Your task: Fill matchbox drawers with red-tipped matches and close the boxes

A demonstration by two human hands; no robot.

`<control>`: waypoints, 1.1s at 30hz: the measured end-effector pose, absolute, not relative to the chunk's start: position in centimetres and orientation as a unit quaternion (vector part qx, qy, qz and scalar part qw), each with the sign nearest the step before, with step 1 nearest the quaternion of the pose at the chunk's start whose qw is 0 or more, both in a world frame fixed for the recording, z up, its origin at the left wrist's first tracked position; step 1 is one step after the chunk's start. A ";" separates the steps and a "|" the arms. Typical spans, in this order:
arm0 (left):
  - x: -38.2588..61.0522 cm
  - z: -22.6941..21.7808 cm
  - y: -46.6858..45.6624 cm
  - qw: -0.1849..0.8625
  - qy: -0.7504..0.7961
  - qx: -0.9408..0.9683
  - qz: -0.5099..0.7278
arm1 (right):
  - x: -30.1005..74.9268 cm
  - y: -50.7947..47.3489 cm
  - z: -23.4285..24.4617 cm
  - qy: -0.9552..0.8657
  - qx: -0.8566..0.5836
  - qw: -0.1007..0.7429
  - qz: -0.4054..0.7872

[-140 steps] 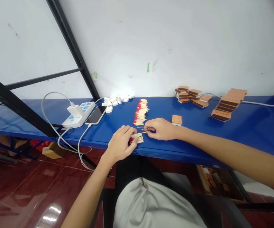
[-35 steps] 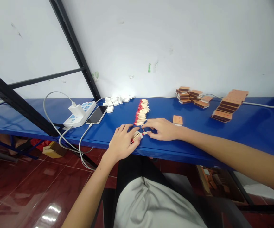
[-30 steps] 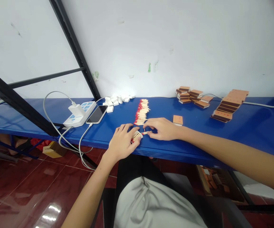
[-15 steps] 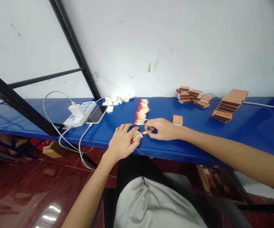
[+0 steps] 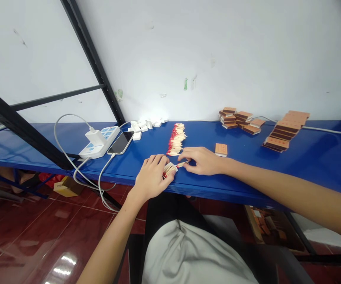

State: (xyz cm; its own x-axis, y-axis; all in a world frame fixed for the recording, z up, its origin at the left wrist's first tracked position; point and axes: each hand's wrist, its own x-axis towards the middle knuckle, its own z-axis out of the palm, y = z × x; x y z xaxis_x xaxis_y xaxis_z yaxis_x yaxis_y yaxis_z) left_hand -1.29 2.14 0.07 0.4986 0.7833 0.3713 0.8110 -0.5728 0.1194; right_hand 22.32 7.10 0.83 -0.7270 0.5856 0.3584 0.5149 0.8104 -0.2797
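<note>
Near the front edge of the blue table (image 5: 200, 134), my left hand (image 5: 152, 176) is closed on a small white matchbox tray (image 5: 172, 167) with matches inside. My right hand (image 5: 201, 161) pinches a few matches (image 5: 182, 163) just right of the tray, their red heads toward it. Behind both hands lies a long row of loose matches (image 5: 177, 140), red heads to the left. One matchbox (image 5: 221, 149) rests flat beyond my right wrist. My palm and fingers hide part of the tray.
At the back left are several white trays (image 5: 143, 125), a phone (image 5: 121, 142) and a power strip (image 5: 99, 142) with cables. Matchboxes are piled at the back (image 5: 238, 118) and stacked at the right (image 5: 287, 130). A black shelf post (image 5: 93, 59) rises at left; a box (image 5: 271, 227) sits below.
Very little differs. The fingers of my right hand have shifted slightly left with the matches; my left hand stays on the tray.
</note>
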 end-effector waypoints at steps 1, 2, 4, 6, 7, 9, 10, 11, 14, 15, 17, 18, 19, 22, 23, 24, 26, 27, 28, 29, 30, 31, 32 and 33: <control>-1.3 0.1 2.2 0.034 -0.460 -0.865 -0.197 | 22.3 7.1 0.9 -0.923 -0.308 0.218 0.073; -1.3 0.1 2.2 0.032 -0.459 -0.865 -0.200 | 22.3 7.1 0.9 -0.921 -0.319 0.214 0.067; -1.4 0.1 2.2 0.022 -0.455 -0.866 -0.205 | 22.3 7.1 1.0 -0.917 -0.337 0.202 0.061; -1.5 0.1 2.3 0.011 -0.452 -0.867 -0.210 | 22.3 7.1 1.0 -0.918 -0.340 0.194 0.063; -1.5 0.1 2.3 0.008 -0.451 -0.867 -0.212 | 22.3 7.1 1.0 -0.920 -0.335 0.192 0.066; -1.6 0.2 2.3 0.004 -0.451 -0.867 -0.213 | 22.3 7.2 1.0 -0.926 -0.316 0.194 0.075; -1.6 0.2 2.3 0.004 -0.451 -0.867 -0.213 | 22.3 7.2 1.0 -0.928 -0.306 0.196 0.080; -1.6 0.2 2.3 0.005 -0.450 -0.867 -0.213 | 22.3 7.3 0.9 -0.930 -0.298 0.198 0.084; -1.6 0.3 2.3 0.008 -0.446 -0.870 -0.210 | 22.3 7.3 0.9 -0.931 -0.293 0.201 0.089; -1.6 0.3 2.2 0.009 -0.446 -0.870 -0.209 | 22.3 7.4 0.9 -0.930 -0.294 0.201 0.090; -1.5 0.3 2.2 0.012 -0.446 -0.871 -0.205 | 22.3 7.4 0.9 -0.929 -0.295 0.202 0.093; -1.6 0.3 2.3 0.014 -0.448 -0.870 -0.205 | 22.3 7.4 0.9 -0.929 -0.294 0.203 0.095; -1.6 0.2 2.3 0.015 -0.449 -0.870 -0.205 | 22.3 7.3 0.9 -0.929 -0.293 0.203 0.096; -1.6 0.2 2.2 0.015 -0.449 -0.869 -0.206 | 22.3 7.3 0.9 -0.930 -0.291 0.203 0.099; -1.6 0.2 2.2 0.014 -0.447 -0.870 -0.206 | 22.3 7.3 0.9 -0.930 -0.289 0.202 0.102; -1.7 0.2 2.2 0.012 -0.445 -0.872 -0.205 | 22.3 7.3 0.9 -0.931 -0.288 0.201 0.104; -1.7 0.3 2.2 0.008 -0.443 -0.873 -0.204 | 22.3 7.3 0.9 -0.931 -0.286 0.198 0.108; -1.7 0.3 2.1 0.006 -0.443 -0.873 -0.202 | 22.3 7.3 1.0 -0.932 -0.285 0.197 0.109; -1.8 0.3 2.2 0.005 -0.444 -0.873 -0.200 | 22.2 7.3 1.0 -0.932 -0.286 0.196 0.110; -1.8 0.4 2.2 0.004 -0.445 -0.873 -0.198 | 22.2 7.3 1.1 -0.932 -0.286 0.196 0.110; -1.8 0.4 2.2 0.002 -0.446 -0.874 -0.195 | 22.2 7.3 1.1 -0.932 -0.285 0.196 0.111; -1.8 0.3 2.2 0.001 -0.446 -0.874 -0.194 | 22.3 7.3 1.1 -0.932 -0.284 0.195 0.111; -1.8 0.3 2.2 0.000 -0.445 -0.874 -0.193 | 22.3 7.3 1.1 -0.932 -0.283 0.195 0.112; -1.9 0.3 2.3 -0.001 -0.444 -0.875 -0.194 | 22.3 7.3 1.1 -0.933 -0.282 0.196 0.112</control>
